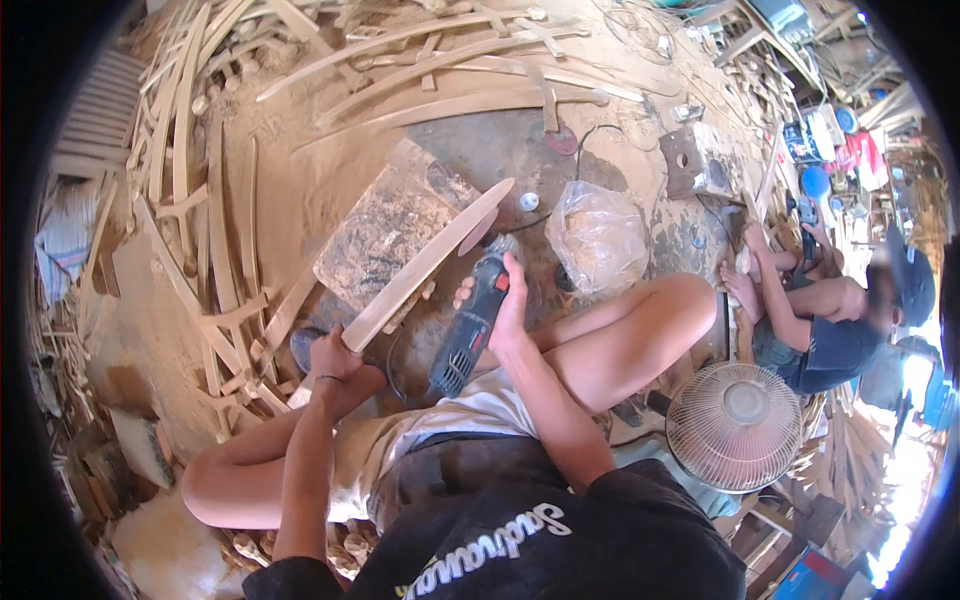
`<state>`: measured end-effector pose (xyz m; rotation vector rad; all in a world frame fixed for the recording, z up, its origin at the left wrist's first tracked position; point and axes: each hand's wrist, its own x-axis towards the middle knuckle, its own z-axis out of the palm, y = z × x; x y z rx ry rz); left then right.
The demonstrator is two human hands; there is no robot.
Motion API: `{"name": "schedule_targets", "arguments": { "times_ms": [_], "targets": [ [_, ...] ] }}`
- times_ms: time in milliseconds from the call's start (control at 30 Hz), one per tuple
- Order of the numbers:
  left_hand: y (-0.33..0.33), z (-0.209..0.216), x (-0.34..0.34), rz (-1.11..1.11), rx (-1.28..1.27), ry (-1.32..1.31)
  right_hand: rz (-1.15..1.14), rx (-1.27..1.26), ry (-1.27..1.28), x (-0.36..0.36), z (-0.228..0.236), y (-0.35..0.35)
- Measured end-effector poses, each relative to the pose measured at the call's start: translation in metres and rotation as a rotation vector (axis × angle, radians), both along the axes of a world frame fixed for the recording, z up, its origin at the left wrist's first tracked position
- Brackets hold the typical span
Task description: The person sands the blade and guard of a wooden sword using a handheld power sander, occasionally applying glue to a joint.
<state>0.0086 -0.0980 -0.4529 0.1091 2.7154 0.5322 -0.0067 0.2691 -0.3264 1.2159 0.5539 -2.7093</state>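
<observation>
My left hand (336,358) is closed round the lower end of a long, pale wooden piece (415,272), which slants up to the right over a worn wooden block (385,225). In my right hand (512,305) is a dark angle grinder (470,325), its body pointing up and away from me. The grinder's reddish-brown sanding disc (479,233) lies along the right side of the wooden piece near its far end; whether they touch I cannot tell. Part of the disc is hidden behind the wood.
A clear plastic bag (597,238) stands right of the grinder. Curved wooden parts (450,60) lie across the sawdust-covered floor ahead and at left. A round fan (735,425) is at my right. Another person (820,320) sits beyond it with a power tool. A loose disc (561,139) lies ahead.
</observation>
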Motion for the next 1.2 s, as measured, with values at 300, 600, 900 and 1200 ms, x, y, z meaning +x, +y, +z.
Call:
{"name": "schedule_targets", "arguments": {
  "times_ms": [300, 600, 900, 1200],
  "targets": [
    [-0.002, -0.005, 0.002, -0.019, -0.073, 0.007, 0.136, 0.223, -0.074, -0.03, 0.003, 0.093],
    [0.002, 0.002, 0.0, -0.029, -0.081, 0.004, 0.293, 0.301, 0.01, -0.051, 0.011, 0.127],
    [0.002, 0.003, 0.0, -0.015, -0.097, -0.024, 0.323, 0.31, -0.032, -0.054, 0.013, 0.129],
    [0.004, 0.007, 0.001, 0.003, -0.059, -0.022, 0.195, 0.174, 0.014, -0.038, 0.01, 0.102]
  ]
}}
